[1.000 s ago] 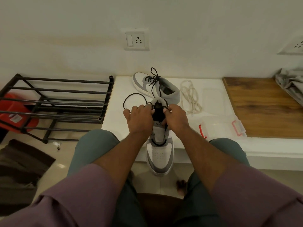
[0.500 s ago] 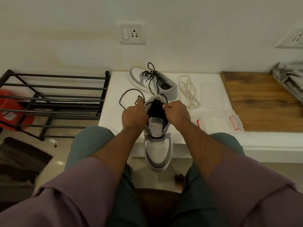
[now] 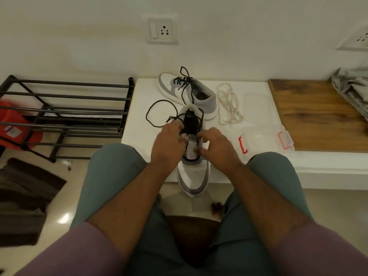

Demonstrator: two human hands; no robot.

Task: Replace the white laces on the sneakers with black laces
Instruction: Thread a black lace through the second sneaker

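Home interior, likely entry or utility corner: plain white wall with switch-socket plate [image 3: 162,29], black metal shoe rack [image 3: 65,114] on glossy tiled floor [image 3: 59,198], low white worktop [image 3: 143,116] with wooden slab [image 3: 318,116], dark doormat [image 3: 23,196], crumpled grey cloth [image 3: 352,90].

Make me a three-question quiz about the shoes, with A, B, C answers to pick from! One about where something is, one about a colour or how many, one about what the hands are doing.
1. Where do the white laces lie?
A. On the metal rack
B. On the white ledge, right of the far sneaker
C. On the floor

2. How many sneakers show?
A. One
B. Two
C. Three

3. What are the hands doing?
A. Working at the near sneaker
B. Resting on the knees
C. Holding the clear box

Answers:
1. B: they lie loose on the white ledge, beside the far sneaker.
2. B: the far one, plus the near sneaker.
3. A: the left hand and right hand meet at its tongue, by the black lace.
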